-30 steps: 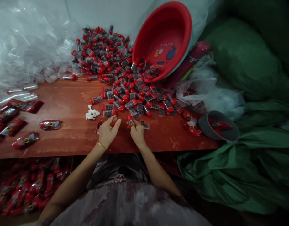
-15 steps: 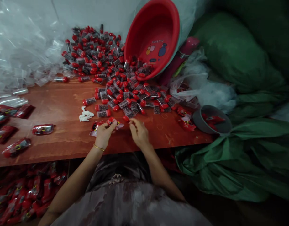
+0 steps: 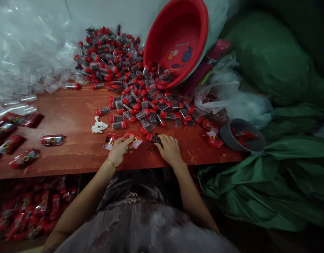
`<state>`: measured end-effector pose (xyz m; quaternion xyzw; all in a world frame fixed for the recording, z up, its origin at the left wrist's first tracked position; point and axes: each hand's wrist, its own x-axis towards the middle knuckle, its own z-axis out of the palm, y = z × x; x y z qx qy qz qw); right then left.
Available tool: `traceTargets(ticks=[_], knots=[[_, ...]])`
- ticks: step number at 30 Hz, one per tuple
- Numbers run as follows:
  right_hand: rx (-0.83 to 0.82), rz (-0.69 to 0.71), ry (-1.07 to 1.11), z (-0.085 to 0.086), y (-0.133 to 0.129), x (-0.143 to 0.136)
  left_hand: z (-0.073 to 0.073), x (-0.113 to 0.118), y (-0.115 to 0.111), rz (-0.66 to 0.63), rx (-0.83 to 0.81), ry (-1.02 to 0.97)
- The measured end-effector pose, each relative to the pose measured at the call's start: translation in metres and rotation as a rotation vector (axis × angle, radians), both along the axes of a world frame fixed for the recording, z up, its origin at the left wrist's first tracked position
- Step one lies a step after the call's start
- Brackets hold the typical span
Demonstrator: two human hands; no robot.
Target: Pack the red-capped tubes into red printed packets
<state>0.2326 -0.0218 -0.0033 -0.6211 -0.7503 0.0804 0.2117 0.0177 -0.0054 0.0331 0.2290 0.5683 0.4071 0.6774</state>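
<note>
Left hand: its thumb and fingers (image 3: 119, 151) are pinched together on a red wrapper (image 3: 136, 140), just over the table (image 3: 77, 154).
Right hand: it is bent, with a small gap between thumb and fingers (image 3: 169, 148), and the end of a small bottle (image 3: 153, 138) is in that gap.
Small bottle: it lies on its side, its red end toward the left hand, just right of the red wrapper.
Other wrapper: a flat red packet (image 3: 108, 141) is on the table, just left of the red wrapper.
White lump: it sits (image 3: 99, 125) behind the flat red packet.
Big pile: lots of bottles with red ends (image 3: 130, 80) lie behind the hands, and some are inside the tipped red tub (image 3: 175, 28).
Left side: shiny red packs (image 3: 24, 159) lie near the table edge.
Right side: a grey bowl (image 3: 227, 140) has red things in it.
</note>
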Motion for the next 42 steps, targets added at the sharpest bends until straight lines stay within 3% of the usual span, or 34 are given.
traceTargets(ticks=[5,8,14,23,28,34,42], knots=[[-0.111,-0.072,0.595,0.003,-0.029,-0.014,0.003,-0.001,-0.002,0.042,0.058,-0.008],[-0.182,-0.053,0.740,0.013,-0.049,-0.022,0.005,0.003,-0.003,0.044,0.041,0.000],[-0.168,0.001,0.703,0.028,-0.057,-0.029,0.008,0.003,-0.006,-0.060,0.062,-0.051],[-0.259,-0.082,0.928,0.022,-0.052,-0.042,0.015,-0.002,-0.008,-0.170,0.170,-0.037],[-0.212,-0.151,0.918,0.024,-0.051,-0.053,0.007,0.009,-0.015,-0.095,0.163,-0.093],[-0.090,-0.284,0.814,0.020,-0.048,-0.062,-0.006,0.025,-0.028,0.082,0.205,-0.189],[-0.060,-0.340,0.809,0.020,-0.045,-0.072,-0.007,0.046,-0.040,0.250,0.202,-0.207]])
